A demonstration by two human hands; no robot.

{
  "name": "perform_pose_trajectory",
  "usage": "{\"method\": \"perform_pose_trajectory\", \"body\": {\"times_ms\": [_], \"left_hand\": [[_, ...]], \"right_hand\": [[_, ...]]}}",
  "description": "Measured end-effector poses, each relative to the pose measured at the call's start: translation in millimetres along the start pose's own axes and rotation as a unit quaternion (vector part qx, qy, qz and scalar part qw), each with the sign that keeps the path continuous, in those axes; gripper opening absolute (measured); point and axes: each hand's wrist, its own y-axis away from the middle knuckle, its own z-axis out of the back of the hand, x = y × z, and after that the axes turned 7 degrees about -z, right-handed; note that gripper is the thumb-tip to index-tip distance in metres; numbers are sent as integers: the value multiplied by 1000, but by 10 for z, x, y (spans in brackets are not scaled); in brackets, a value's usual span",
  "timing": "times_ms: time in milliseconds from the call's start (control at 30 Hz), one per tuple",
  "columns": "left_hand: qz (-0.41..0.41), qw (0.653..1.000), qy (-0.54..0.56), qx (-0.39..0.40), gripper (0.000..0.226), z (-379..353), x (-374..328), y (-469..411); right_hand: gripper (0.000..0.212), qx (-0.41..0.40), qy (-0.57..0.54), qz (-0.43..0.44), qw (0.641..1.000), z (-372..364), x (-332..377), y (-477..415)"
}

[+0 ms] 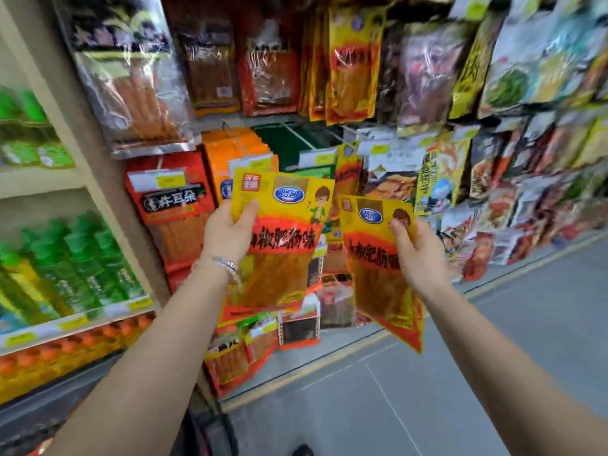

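I have the left hand (227, 232) raised in front of the rack (289, 139), thumb on the front of the left packet (283, 251) near its top left corner, fingers curled behind, so it pinches that packet and holds it upright with the print facing me. The right hand (418, 248) pinches the right packet (378, 284) likewise, thumb on the front by the upper right edge, fingers hidden behind. This packet sits lower and tilts a little, its bottom corner pointing toward the floor (460, 373). Both packets look alike: yellow top, blue badge, cartoon figure, orange band with black characters, brown strips below. They are side by side, and I cannot tell whether their upper corners touch. A bracelet (227, 266) circles the left wrist. More snack packets hang on the rack behind. To the left a shelf (42, 182) carries green bottles (82, 258), with orange bottles (65, 350) one tier below
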Motion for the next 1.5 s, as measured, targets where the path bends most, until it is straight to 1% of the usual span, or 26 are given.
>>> {"method": "perform_pose_trajectory", "body": {"times_ms": [133, 200, 267, 333, 367, 500, 667, 800, 900, 1000, 1200, 1300, 1433, 1500], "left_hand": [[-39, 999, 22, -15, 33, -372, -250, -596], [-55, 998, 30, -22, 33, -519, -345, -892], [-82, 995, 41, -40, 24, -627, -427, -1183], [-112, 992, 33, -38, 14, -720, -497, -1468], [-124, 991, 31, -36, 13, -764, -526, -1600], [-140, 987, 45, -58, 24, -952, -669, -2049], [-134, 983, 81, -98, 25, -1182, -816, -2488], [-138, 979, 91, -122, 28, -1366, -967, -2738], [-129, 976, 95, -149, 25, -1498, -1052, -2861], [-118, 974, 98, -166, 23, -1612, -1116, -2930], [-108, 972, 109, -176, 22, -1824, -1190, -2943], [-103, 972, 112, -182, 25, -1904, -1215, -2933], [-90, 970, 115, -196, 25, -1950, -1255, -2908], [-87, 970, 116, -197, 25, -1971, -1293, -2896]], "right_hand": [[22, -44, -20, 15, 999, 139, 95, -737], [26, -65, -34, 24, 997, 171, 167, -1106], [22, -76, -56, 45, 995, 194, 257, -1457], [17, -86, -82, 58, 991, 208, 342, -1811], [15, -95, -94, 63, 989, 212, 365, -1987], [17, -120, -127, 62, 983, 219, 416, -2621], [12, -119, -186, 55, 974, 206, 458, -3334], [11, -97, -236, 69, 964, 201, 511, -3827], [11, -80, -263, 72, 959, 186, 549, -4163], [15, -36, -277, 78, 957, 135, 551, -4454], [25, 38, -287, 50, 956, 21, 445, -4790], [12, 39, -307, 53, 949, -17, 424, -4861], [15, 63, -315, 59, 945, -80, 458, -4926], [11, 67, -309, 61, 947, -115, 463, -4958]]}}
